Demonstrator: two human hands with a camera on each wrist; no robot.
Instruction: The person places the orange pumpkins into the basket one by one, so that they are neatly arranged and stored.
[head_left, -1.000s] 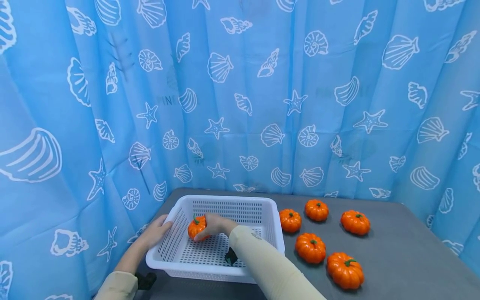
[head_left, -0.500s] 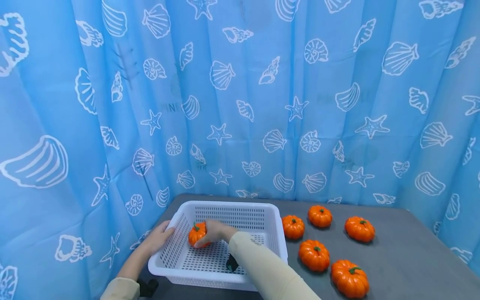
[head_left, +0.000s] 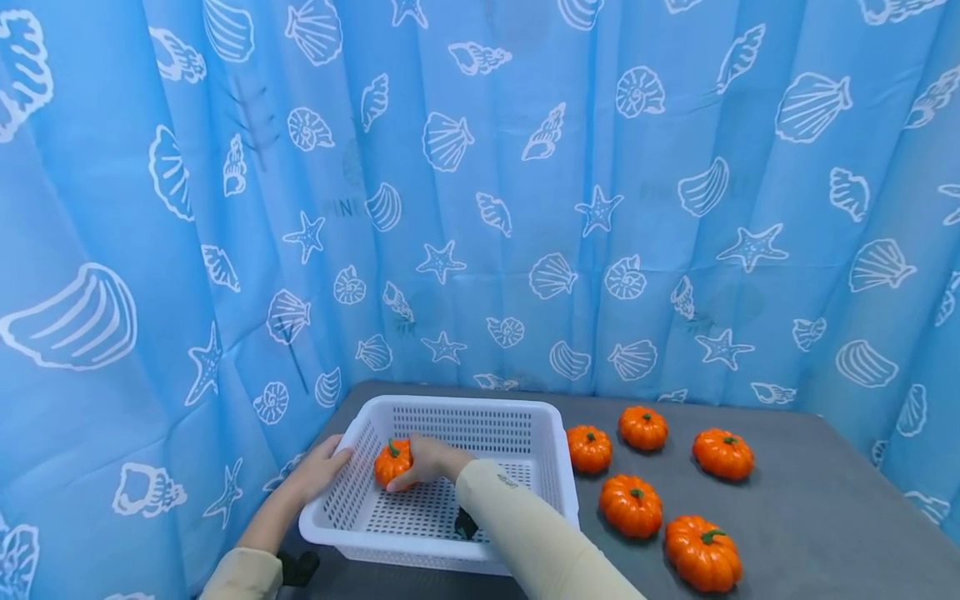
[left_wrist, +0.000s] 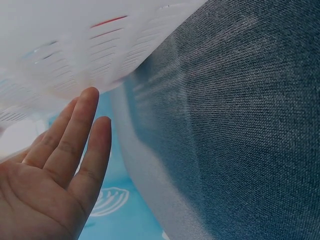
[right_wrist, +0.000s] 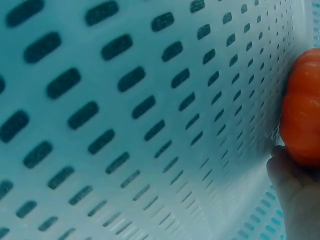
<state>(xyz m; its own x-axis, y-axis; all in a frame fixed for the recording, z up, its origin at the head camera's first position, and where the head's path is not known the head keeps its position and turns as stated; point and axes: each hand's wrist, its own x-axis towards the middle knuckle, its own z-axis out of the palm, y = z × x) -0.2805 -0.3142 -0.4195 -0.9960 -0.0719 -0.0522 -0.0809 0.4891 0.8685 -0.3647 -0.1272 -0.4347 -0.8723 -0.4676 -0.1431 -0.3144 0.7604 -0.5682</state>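
My right hand (head_left: pixel 426 461) reaches into the white basket (head_left: pixel 405 547) and grips an orange pumpkin (head_left: pixel 392 468), with the thumb on its near side. The pumpkin is inside the basket, toward the left wall, green stem pointing up; whether it bears on the basket floor, I cannot tell. My left hand (head_left: pixel 321 473) is at the basket's left side, fingers extended and slightly apart along the outside of the perforated wall, thumb near the rim. The basket sits on the gray table (head_left: pixel 795 500). To its right, five loose pumpkins (head_left: pixel 631 507) rest on the table, the nearest just beside the basket wall. A blue curtain (head_left: pixel 487 192) printed with white shells and starfish hangs behind the table.
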